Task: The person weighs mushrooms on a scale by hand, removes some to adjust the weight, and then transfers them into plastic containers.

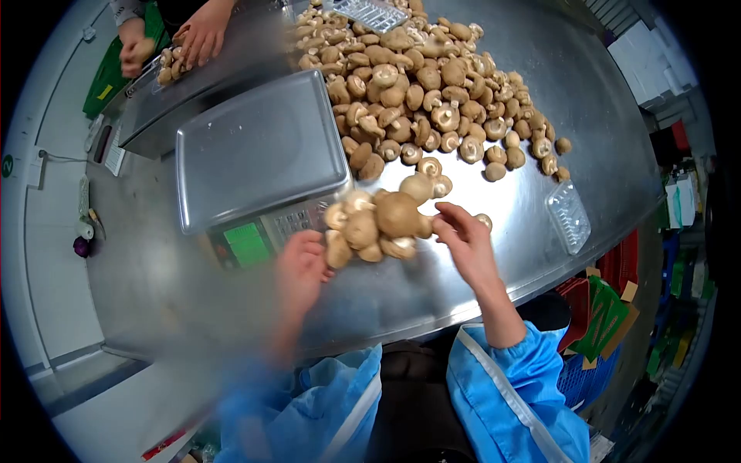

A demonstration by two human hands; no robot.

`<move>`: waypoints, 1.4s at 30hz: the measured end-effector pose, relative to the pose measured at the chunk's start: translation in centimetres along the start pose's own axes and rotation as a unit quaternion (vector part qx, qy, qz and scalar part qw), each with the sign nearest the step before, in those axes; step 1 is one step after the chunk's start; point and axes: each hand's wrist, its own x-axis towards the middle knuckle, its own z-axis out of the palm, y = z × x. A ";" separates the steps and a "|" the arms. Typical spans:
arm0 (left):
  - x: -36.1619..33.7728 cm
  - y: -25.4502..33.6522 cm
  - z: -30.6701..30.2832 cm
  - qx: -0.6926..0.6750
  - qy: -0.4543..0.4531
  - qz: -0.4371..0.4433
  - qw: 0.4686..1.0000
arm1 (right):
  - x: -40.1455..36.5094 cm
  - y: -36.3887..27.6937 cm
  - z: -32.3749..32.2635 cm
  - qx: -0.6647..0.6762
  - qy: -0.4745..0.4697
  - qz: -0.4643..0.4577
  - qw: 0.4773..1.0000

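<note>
Flanking a clump of mushrooms [361, 231] with both hands, above the near part of the metal surface [521, 255] and just beside the scale's near right corner; curling the left hand [302, 264] (badly blurred) at the lower left edge; half-curving the right hand [465, 241], thumb and forefinger parted, around the right edge; not being able to tell gripping from mere steadying, nor to make out any tray beneath; topping the clump with a big brown cap [397, 214].

Finding farther out, to the left, the scale [258, 150], bare-panned; beyond, a broad heap of mushrooms [432, 85]; to the right, a clear tray [568, 217]; at upper left, another person's hands [204, 32], near more mushrooms.

Risking, by judgement, a spill from loose piling and side-only support; risking a rolling top cap from any tilt; risking a bump against the scale from such closeness.

Reading a "2" on a round green sign [8, 166] at far left; making out no figures on the green display [247, 244]; deciphering no wording on the green carton [606, 320] at lower right.
</note>
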 end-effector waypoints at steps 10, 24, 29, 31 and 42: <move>10.4 5.2 -12.6 0.082 0.114 0.018 0.990 | 12.1 -4.5 13.1 -0.043 -0.067 -0.130 0.988; 9.2 4.2 -16.2 0.062 0.215 0.135 0.965 | 5.3 -1.1 7.8 -0.116 -0.034 -0.174 0.977; 4.8 5.2 -13.6 0.055 0.292 0.196 0.934 | -2.8 5.4 1.1 -0.216 0.079 -0.128 0.965; 3.1 3.9 -12.1 0.072 0.250 0.192 0.946 | -4.2 8.3 -2.7 -0.321 0.106 -0.165 0.927; -1.6 -5.7 5.7 0.439 -0.106 0.265 0.852 | -0.6 10.0 -6.0 -0.429 0.103 -0.068 0.895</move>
